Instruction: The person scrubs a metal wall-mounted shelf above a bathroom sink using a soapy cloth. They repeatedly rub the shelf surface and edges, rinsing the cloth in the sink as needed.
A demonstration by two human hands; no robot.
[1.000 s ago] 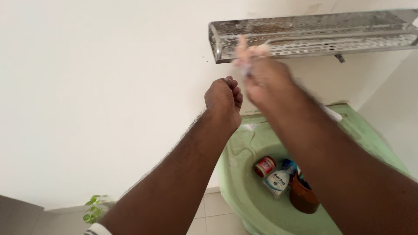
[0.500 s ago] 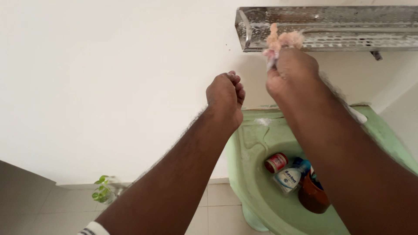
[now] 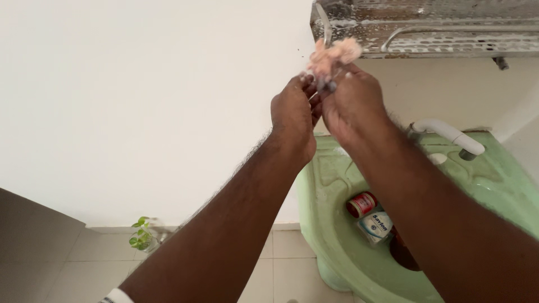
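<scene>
A small green leafy plant (image 3: 140, 233) sits low at the far left, where the plain white wall (image 3: 140, 84) meets the pale tiled floor (image 3: 67, 264). Two bare forearms rise from the bottom edge toward the upper middle. The left hand (image 3: 293, 115) and the right hand (image 3: 352, 104) are pressed close together, fingertips meeting, and both pinch a small ragged tuft of pinkish-orange scrubbing material (image 3: 331, 56). A bit of pale, wet-looking stuff hangs beneath the tuft between the fingers; what it is cannot be told. The tuft is held up just in front of the left end of a shiny perforated metal wall shelf (image 3: 449, 33), which runs along the top right; whether the two touch cannot be told.

Below the hands stands a pale green ceramic washbasin (image 3: 325, 219). In its bowl lie a small red and white round tin (image 3: 361, 204), a white and blue soap packet (image 3: 376, 226) just beside it, and a dark brown rounded pot (image 3: 405, 255), partly hidden by the right forearm. A white plastic tap spout (image 3: 449, 134) with a grey tip reaches over the basin's back rim at the right.
</scene>
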